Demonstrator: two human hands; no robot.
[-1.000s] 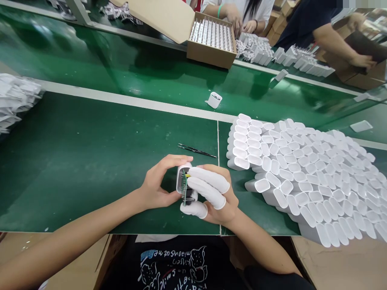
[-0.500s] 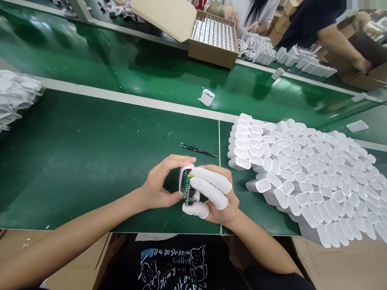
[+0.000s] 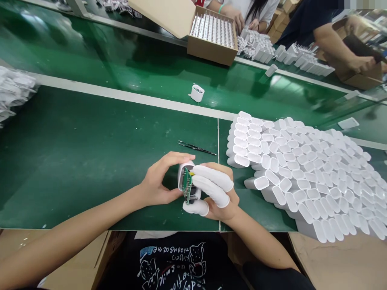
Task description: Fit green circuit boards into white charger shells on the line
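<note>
Between thumb and fingers, my left hand (image 3: 160,181) grips a white oval plastic housing (image 3: 181,171), its open end turned to the right. My right hand (image 3: 217,191), with white covers on the thumb and two fingers, pinches a green circuit board (image 3: 186,185) with dark components. The board stands at the housing's mouth; how far it reaches inside I cannot tell. Black tweezers (image 3: 197,148) lie on the green bench just beyond my hands.
Many white oval housings (image 3: 290,165) stand packed at the right. White parts (image 3: 15,92) are heaped at the far left. One filled housing (image 3: 197,93) sits on the green belt (image 3: 136,76). Across it, two people work by an open carton (image 3: 211,52) of white parts.
The belt's filled housing has shifted left in view, and the scene has tilted slightly. The circuit board faces me a little more; both hands keep their hold. A co-worker's arm moved at the box.
</note>
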